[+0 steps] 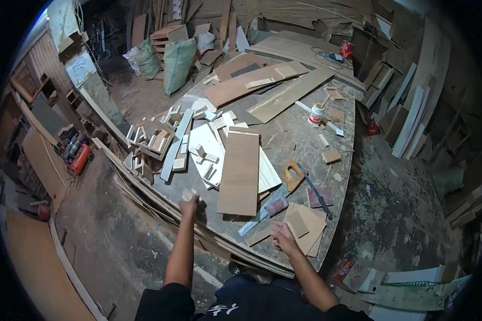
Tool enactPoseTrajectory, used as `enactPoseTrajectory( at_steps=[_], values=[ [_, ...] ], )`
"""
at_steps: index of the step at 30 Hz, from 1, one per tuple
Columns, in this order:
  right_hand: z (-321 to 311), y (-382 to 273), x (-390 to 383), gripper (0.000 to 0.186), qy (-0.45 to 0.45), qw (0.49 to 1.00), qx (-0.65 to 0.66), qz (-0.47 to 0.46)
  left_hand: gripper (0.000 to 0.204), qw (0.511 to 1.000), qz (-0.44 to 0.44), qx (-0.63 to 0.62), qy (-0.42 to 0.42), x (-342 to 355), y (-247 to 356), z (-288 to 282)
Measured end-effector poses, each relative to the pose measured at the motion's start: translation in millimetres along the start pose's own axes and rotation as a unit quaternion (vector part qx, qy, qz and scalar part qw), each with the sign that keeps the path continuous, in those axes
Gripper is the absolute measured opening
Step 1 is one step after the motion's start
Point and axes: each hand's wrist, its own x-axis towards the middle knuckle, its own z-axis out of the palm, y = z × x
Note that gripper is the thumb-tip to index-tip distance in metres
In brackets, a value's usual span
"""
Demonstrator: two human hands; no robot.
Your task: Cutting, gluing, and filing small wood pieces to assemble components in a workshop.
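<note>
My left hand (189, 206) is closed on a small pale wood block (187, 193) above the near left edge of the workbench. My right hand (283, 237) has its fingers curled, low over the bench's near edge; what they hold, if anything, is hidden. Beside it are a narrow wood strip (258, 237) and some brown sheets (314, 227). Between my hands a long brown board (239, 174) lies over white panels (270, 174). A ruler (247, 227) and a reddish sanding block (277, 206) sit just past my right hand.
A handsaw with a wooden handle (293, 178) lies to the right, by a dark red square sheet (320, 196). Several wood offcuts (156, 140) are piled at the left. Farther back stand a white glue tub (316, 114) and long boards (257, 83). Filled sacks (178, 65) stand beyond.
</note>
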Motion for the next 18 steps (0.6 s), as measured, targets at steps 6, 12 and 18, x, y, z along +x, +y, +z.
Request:
enactPoseTrajectory(
  at_steps=[6, 12, 18],
  values=[
    [-17.7, -0.7, -24.2, 0.045, 0.118, 0.991, 0.063, -0.006, 0.074, 0.978, 0.163, 0.129, -0.033, 46.0, 37.9, 13.4],
    [-19.7, -1.1, -47.2, 0.041, 0.214, 0.971, 0.109, -0.015, 0.085, 0.909, 0.313, 0.276, 0.005, 8.9, 83.2, 24.2],
    [-40.9, 2.7, -57.6, 0.04, 0.298, 0.949, -0.063, -0.088, 0.078, 0.849, 0.441, 0.291, -0.016, -55.7, 122.2, 46.1]
  ],
)
